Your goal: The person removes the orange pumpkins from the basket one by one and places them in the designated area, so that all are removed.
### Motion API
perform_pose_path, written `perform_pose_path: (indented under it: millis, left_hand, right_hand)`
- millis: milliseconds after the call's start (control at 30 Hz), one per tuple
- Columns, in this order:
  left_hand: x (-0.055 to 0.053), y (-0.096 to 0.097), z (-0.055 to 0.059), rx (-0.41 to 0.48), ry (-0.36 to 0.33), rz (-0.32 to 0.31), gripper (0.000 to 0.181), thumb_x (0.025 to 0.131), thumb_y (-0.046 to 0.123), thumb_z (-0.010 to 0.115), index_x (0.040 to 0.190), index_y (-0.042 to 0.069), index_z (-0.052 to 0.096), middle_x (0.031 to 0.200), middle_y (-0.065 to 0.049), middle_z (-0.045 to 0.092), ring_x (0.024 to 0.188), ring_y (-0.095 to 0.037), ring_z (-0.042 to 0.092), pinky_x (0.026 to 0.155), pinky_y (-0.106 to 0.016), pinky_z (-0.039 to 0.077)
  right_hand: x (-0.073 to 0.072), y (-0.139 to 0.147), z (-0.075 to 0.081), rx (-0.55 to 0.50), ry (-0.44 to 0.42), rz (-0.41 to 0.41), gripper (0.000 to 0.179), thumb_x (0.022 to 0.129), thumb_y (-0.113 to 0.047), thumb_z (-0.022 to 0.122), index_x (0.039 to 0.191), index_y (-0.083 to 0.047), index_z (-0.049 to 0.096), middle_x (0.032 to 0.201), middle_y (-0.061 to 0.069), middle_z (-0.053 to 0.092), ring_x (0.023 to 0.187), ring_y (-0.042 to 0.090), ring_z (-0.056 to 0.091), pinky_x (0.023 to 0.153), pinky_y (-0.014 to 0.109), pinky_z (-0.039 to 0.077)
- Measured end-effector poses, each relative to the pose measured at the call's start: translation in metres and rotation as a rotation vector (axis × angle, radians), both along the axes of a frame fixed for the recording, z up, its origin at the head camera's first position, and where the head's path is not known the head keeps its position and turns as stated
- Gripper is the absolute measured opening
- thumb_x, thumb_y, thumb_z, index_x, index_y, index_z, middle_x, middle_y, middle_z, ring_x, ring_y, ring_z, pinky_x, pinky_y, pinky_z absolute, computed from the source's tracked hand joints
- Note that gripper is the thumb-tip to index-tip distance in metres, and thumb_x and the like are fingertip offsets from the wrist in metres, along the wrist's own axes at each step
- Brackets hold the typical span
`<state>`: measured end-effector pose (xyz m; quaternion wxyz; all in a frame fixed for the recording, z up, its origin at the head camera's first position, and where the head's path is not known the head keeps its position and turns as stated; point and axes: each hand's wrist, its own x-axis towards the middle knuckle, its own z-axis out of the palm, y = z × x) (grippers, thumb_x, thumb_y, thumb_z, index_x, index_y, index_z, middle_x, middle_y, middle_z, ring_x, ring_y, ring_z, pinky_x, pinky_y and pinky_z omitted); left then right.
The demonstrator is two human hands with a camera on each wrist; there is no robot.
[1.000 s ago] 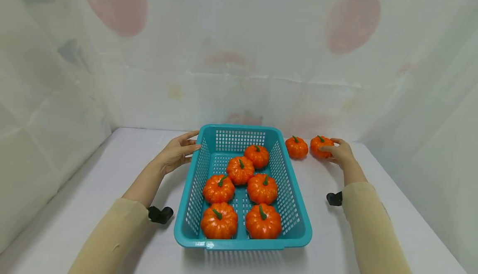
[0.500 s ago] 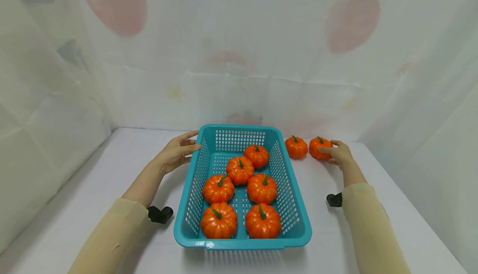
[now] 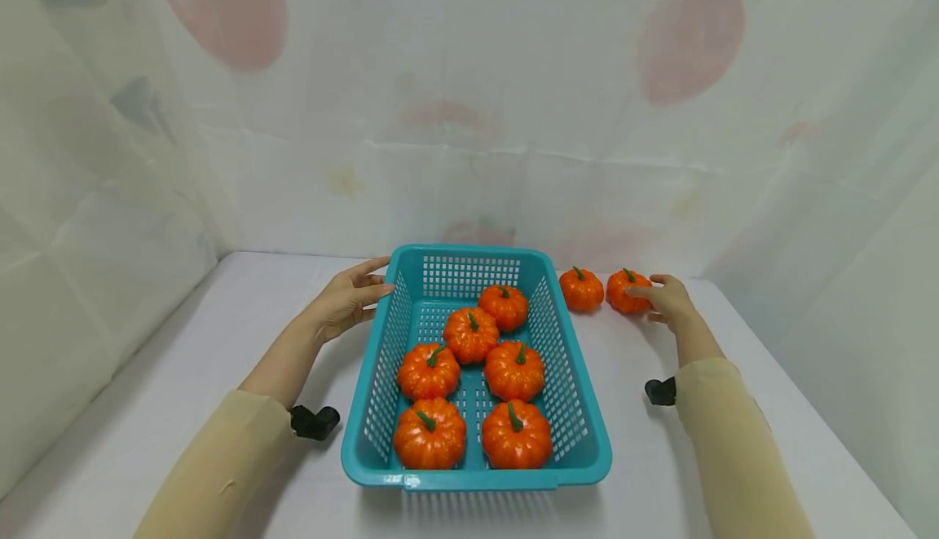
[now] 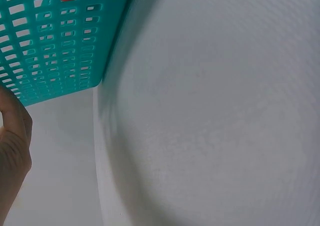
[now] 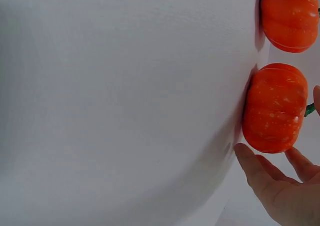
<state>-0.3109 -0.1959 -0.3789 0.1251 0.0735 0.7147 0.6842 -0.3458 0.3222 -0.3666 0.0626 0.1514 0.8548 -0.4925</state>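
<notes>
My left hand (image 3: 350, 298) rests at the outer left side of a teal perforated plastic basket (image 3: 477, 480), fingertips at its rim. In the left wrist view that hand (image 4: 12, 141) shows only partly, beside the basket wall (image 4: 55, 46). My right hand (image 3: 671, 304) is spread at the right side of a small orange pumpkin (image 3: 623, 293) with a green stem. The right wrist view has its fingertips right at the near side of the pumpkin (image 5: 276, 109), the thumb near the stem. A second pumpkin (image 3: 582, 290) stands just left of it, outside the basket.
Several orange pumpkins, such as the front one (image 3: 429, 435), sit inside the basket. A white cloth covers the table (image 3: 147, 408). A pale curtain (image 3: 557, 196) with faded fruit prints hangs behind. Black wrist cameras (image 3: 315, 422) are strapped to both forearms.
The right-hand pumpkin has shifted slightly left towards the other one. My right hand has since drawn back a little to the right of it. My left hand and the basket stay put.
</notes>
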Motion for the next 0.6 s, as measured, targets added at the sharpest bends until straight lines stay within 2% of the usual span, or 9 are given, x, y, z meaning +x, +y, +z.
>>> perform_pose_path:
  millis: [133,367,600]
  left_hand:
    - [0.0,0.001,0.0,-0.002,0.002,0.0,0.073,0.097,0.019,0.063,0.158,0.017,0.023,0.118,-0.004,0.05,0.095,-0.009,0.064,0.083,-0.024,0.057]
    - [-0.001,0.0,0.0,0.006,0.002,-0.017,0.075,0.097,0.02,0.064,0.158,0.018,0.022,0.12,-0.004,0.05,0.096,-0.009,0.064,0.084,-0.023,0.056]
    - [-0.002,-0.002,-0.003,0.0,0.011,-0.028,0.076,0.097,0.021,0.064,0.159,0.019,0.021,0.123,-0.005,0.049,0.099,-0.009,0.064,0.086,-0.024,0.056]
  right_hand:
    - [0.002,0.0,0.008,0.056,0.02,-0.015,0.083,0.097,-0.033,0.057,0.156,0.003,0.011,0.161,0.03,0.016,0.144,0.047,0.031,0.116,0.052,0.039]
    - [0.0,-0.006,0.025,0.166,0.101,-0.129,0.084,0.094,-0.041,0.061,0.155,0.001,0.021,0.161,0.027,0.022,0.14,0.045,0.035,0.113,0.054,0.041]
    - [-0.001,-0.026,0.042,0.148,0.211,-0.171,0.08,0.094,-0.036,0.064,0.155,-0.004,0.024,0.163,0.021,0.022,0.146,0.043,0.029,0.119,0.054,0.032]
